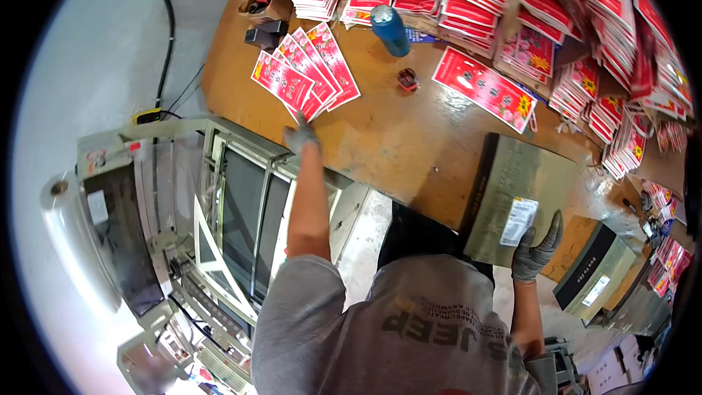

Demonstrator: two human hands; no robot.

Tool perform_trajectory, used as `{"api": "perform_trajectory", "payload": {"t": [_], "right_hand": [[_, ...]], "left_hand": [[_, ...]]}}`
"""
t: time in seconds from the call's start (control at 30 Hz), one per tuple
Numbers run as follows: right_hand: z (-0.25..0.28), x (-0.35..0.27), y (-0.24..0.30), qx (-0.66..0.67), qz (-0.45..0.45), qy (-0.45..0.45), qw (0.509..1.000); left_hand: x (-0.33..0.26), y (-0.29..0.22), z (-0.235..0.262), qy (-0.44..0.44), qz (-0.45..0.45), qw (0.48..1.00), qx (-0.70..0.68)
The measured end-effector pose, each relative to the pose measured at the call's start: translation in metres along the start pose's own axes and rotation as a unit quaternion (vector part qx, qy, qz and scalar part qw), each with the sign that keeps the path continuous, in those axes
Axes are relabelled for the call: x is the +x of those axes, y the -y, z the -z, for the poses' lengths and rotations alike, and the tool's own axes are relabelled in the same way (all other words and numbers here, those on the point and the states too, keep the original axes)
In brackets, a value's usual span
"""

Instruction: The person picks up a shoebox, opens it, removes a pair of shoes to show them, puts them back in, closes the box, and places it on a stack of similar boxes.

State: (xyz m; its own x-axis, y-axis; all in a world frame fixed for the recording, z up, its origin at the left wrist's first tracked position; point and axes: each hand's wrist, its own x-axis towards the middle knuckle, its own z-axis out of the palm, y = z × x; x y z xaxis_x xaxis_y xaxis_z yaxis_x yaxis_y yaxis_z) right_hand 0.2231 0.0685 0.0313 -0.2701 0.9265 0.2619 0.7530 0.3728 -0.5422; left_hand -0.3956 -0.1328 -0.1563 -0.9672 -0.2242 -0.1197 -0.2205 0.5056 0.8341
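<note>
My left hand [300,137], in a grey glove, reaches to the lower tip of several fanned-out red printed cards [325,62] at the table's left. Its fingers close on the end of a card that sticks out toward me; they are partly blurred. My right hand [537,250], also gloved, grips the near right corner of a grey-green box [523,183] with a dark side and a white label. That box lies tilted at the table's front edge, its near end against my body.
Stacks of red printed cards [475,0] line the back and right. A blue can [390,31], a small dark red object [407,80] and a long red sheet [485,88] lie on the brown table [380,132]. Another box [595,271] sits right; a machine [245,212] stands left.
</note>
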Motion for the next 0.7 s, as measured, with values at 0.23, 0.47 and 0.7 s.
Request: {"api": "perform_trajectory", "payload": {"t": [0.23, 0.47, 0.7], "right_hand": [[-0.199, 0.089, 0.185, 0.130, 0.032, 0.334, 0.933], [-0.450, 0.166, 0.318, 0.162, -0.082, 0.417, 0.890], [-0.480, 0.166, 0.336, 0.291, -0.097, 0.482, 0.821]], "left_hand": [[0.131, -0.089, -0.093, 0.088, 0.049, 0.944, 0.314], [0.123, -0.058, -0.097, 0.266, -0.078, 0.946, 0.170], [0.049, -0.097, -0.068, 0.407, 0.080, 0.892, -0.178]]}}
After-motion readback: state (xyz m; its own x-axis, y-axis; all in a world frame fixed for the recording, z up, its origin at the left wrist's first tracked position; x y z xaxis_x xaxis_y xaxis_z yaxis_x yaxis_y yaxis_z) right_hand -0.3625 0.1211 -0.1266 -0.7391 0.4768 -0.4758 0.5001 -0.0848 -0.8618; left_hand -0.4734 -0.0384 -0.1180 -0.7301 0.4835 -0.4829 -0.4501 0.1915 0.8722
